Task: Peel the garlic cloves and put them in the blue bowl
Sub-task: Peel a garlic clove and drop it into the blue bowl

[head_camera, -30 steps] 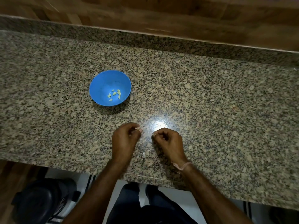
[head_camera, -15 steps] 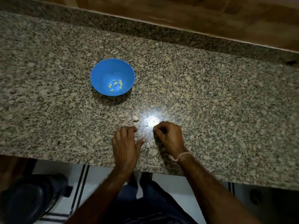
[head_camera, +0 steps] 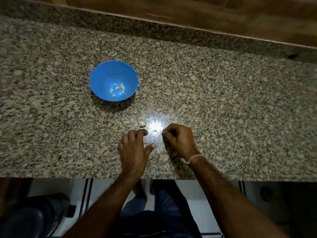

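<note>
The blue bowl point(head_camera: 103, 79) stands on the granite counter at the middle left, with several peeled garlic cloves point(head_camera: 118, 89) in its bottom. A small unpeeled garlic piece point(head_camera: 142, 123) with a thin stem lies on the counter right of and nearer than the bowl. My left hand point(head_camera: 133, 150) rests on the counter just below it, fingers stretched toward it and thumb spread, holding nothing. My right hand point(head_camera: 180, 140) sits to the right with its fingers curled tight; nothing shows in it, and the inside of the fist is hidden.
A bright light reflection point(head_camera: 155, 125) lies on the counter point(head_camera: 231, 117) between the hands, with a small scrap of skin point(head_camera: 155, 130) beside it. The counter's front edge point(head_camera: 223, 176) runs just behind my wrists. A raised granite ledge and wood panel close the back.
My left hand set the garlic piece down on the counter, drew back and opened. My right hand stayed curled in nearly the same place.
</note>
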Demonstrator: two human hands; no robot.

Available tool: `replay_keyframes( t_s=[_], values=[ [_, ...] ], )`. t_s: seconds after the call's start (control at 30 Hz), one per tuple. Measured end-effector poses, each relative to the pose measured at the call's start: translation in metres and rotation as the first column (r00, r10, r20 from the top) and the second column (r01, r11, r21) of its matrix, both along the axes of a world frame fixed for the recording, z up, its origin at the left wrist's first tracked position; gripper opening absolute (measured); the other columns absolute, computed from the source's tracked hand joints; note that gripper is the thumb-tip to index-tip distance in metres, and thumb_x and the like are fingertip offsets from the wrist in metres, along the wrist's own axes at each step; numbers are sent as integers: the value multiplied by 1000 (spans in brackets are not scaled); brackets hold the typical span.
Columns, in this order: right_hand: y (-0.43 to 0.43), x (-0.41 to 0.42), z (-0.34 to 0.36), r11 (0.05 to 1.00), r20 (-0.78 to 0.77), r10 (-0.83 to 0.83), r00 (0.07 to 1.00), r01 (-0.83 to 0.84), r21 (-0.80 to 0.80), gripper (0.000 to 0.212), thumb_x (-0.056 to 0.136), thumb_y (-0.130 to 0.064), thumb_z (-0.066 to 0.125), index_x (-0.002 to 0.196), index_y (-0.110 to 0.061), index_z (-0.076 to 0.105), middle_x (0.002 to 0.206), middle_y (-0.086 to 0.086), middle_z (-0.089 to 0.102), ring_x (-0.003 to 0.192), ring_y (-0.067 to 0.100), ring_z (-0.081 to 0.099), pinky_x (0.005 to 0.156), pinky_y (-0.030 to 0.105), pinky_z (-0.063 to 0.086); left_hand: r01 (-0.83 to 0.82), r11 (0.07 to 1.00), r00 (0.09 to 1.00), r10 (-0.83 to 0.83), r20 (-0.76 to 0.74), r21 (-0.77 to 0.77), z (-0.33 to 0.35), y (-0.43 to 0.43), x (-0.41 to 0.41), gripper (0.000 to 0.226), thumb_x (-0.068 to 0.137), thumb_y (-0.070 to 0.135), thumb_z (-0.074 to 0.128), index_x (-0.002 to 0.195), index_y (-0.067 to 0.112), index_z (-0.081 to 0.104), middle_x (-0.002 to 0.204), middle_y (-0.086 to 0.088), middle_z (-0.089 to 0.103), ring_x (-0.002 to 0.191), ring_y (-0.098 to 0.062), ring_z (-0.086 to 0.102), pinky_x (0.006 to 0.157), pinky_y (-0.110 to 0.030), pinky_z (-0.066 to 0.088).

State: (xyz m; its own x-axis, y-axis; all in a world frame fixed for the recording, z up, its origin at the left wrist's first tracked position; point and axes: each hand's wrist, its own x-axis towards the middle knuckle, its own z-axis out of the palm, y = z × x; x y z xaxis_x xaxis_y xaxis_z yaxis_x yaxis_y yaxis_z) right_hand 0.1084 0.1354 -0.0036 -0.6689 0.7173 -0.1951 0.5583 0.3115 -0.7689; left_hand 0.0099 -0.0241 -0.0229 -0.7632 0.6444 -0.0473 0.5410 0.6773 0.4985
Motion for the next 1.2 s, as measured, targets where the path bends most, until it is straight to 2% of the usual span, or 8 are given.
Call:
replay_keyframes(
  t_s=[0.4,0.47,0.57,0.63,0.7,0.83,1.03,1.2],
  values=[
    [-18,-1,-9,930,28,81,996,-86,357,20,103,-22,60,83,-20,63,77,-5,60,67,13,52,60,34,39,-3,1000,999,5,52,-31,9,3,1,43,85,49,77,119,37,53,117,10,52,111,-19,43,91,-41,41],
    [-18,-3,-9,968,-31,0,1000,8,250,18,99,-20,65,81,-21,65,75,-8,63,67,9,57,61,29,40,-34,999,987,28,155,35,12,8,0,31,88,45,74,114,38,58,110,15,56,108,-15,45,88,-40,43],
    [-18,-5,0,966,-222,-177,959,127,-225,9,97,-16,72,89,-13,75,84,-1,76,82,17,74,77,31,59,-246,947,861,116,494,206,21,27,-2,14,96,47,64,97,33,69,89,13,70,91,-13,64,79,-44,58],
    [-29,-5,9,786,-299,-374,878,129,-605,10,98,-9,71,97,1,74,95,19,78,95,36,76,89,47,63,-381,898,732,147,665,221,27,39,0,17,98,40,66,90,26,72,81,7,74,78,-15,72,76,-48,62],
    [-41,-5,16,589,-273,-524,807,112,-800,17,98,-5,70,103,10,69,99,30,75,96,43,74,93,57,60,-428,871,698,148,701,243,28,43,3,15,98,31,69,85,22,71,76,4,74,73,-16,73,73,-50,64],
    [-42,3,10,561,-229,-525,820,131,-817,16,95,-10,75,97,5,72,87,25,74,81,31,71,89,55,57,-349,894,763,98,639,280,25,36,6,13,97,22,70,84,21,70,75,3,74,70,-16,73,69,-47,63],
    [-32,9,8,616,-215,-452,866,129,-777,16,90,-8,80,95,4,73,83,21,74,76,27,70,81,45,58,-285,927,756,61,652,243,22,38,7,16,97,21,69,81,21,71,74,3,74,70,-14,71,69,-41,61],
    [-15,9,12,657,-187,-343,920,93,-748,11,88,-3,81,87,3,72,86,19,77,84,32,74,87,50,62,-191,939,807,-15,590,285,27,40,4,17,97,17,68,82,20,72,75,3,74,74,-16,71,68,-39,59]
  ],
)
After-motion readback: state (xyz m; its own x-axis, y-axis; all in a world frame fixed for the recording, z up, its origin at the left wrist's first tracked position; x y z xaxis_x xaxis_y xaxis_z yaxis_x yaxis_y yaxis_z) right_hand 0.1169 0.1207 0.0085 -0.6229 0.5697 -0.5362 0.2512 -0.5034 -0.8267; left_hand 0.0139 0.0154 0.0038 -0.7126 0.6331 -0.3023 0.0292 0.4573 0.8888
